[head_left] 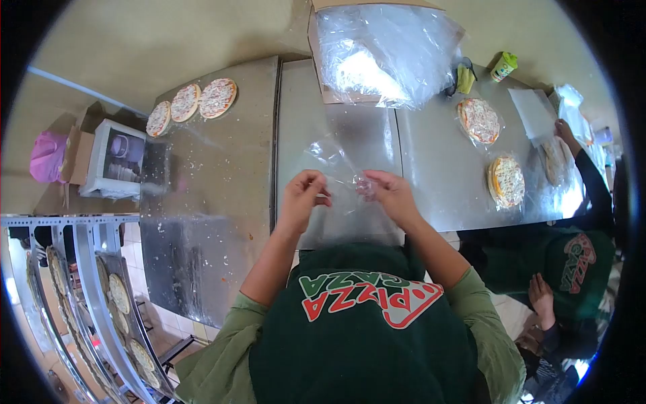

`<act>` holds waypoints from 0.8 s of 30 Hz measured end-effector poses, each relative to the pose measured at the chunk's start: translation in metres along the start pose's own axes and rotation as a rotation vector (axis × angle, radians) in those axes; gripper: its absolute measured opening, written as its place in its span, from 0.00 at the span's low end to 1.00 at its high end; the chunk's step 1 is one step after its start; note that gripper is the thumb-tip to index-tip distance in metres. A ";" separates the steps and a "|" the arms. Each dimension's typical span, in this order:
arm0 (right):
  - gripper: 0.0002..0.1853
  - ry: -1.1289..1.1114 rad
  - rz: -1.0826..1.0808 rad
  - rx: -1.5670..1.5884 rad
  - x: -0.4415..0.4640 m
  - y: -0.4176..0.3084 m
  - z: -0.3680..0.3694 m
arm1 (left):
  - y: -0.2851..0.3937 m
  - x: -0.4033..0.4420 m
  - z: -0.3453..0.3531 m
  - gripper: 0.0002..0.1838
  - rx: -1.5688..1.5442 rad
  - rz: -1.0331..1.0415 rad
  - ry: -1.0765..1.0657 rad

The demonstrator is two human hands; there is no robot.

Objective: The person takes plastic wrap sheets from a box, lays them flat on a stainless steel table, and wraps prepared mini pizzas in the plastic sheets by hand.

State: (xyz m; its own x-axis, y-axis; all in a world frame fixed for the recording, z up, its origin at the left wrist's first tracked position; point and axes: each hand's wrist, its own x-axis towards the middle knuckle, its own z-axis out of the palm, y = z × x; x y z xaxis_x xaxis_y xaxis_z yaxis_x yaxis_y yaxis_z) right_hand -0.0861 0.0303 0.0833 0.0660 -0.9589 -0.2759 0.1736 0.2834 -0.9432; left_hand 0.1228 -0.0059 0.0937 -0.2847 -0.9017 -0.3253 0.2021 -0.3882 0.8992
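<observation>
A clear plastic bag [334,156] hangs between my hands over the metal table, its outline hard to make out. My left hand [306,196] has its fingers curled and pinched at the bag's left side. On the other side, my right hand [391,195] pinches the bag's edge between thumb and fingers. Straight ahead stands a cardboard box [315,54] overflowing with clear plastic bags [383,50]. To the right lie a wrapped pizza [480,121] and a second wrapped pizza [506,182], which looks stacked.
Three unwrapped pizzas, one of them a cheese-topped pizza [217,98], sit at the far left of the steel table [208,168]. A rack [87,269] with several pizzas stands lower left. A co-worker [565,262] works at the right. A green-lidded cup [503,67] stands at the back.
</observation>
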 end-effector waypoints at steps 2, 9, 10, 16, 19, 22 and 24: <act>0.13 0.125 0.039 -0.016 0.004 0.007 -0.018 | 0.009 0.000 -0.009 0.06 -0.078 -0.026 -0.013; 0.05 0.203 -0.551 -0.494 -0.011 -0.023 0.031 | -0.003 0.011 0.025 0.05 -0.298 -0.147 -0.150; 0.05 0.273 -0.400 -0.439 -0.006 -0.012 0.014 | 0.010 0.012 0.025 0.07 -0.473 -0.201 -0.103; 0.06 0.321 -0.127 0.244 0.006 0.000 -0.004 | -0.009 0.023 0.057 0.17 -0.220 -0.049 0.058; 0.06 0.059 0.038 0.730 -0.020 -0.018 0.025 | -0.001 0.021 0.073 0.20 -0.207 -0.096 0.184; 0.08 0.182 0.157 0.704 0.008 -0.007 -0.044 | -0.004 0.022 0.082 0.21 -0.368 -0.218 0.066; 0.06 0.321 -0.038 0.467 -0.004 0.003 -0.021 | -0.030 0.033 0.079 0.21 -0.066 0.037 0.062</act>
State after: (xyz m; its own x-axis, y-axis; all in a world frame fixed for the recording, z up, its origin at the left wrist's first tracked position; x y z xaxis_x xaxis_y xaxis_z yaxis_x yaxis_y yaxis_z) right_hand -0.1067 0.0342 0.0778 -0.2376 -0.9042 -0.3549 0.5911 0.1553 -0.7915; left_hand 0.0336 -0.0089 0.0796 -0.2176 -0.9250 -0.3114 0.2735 -0.3640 0.8903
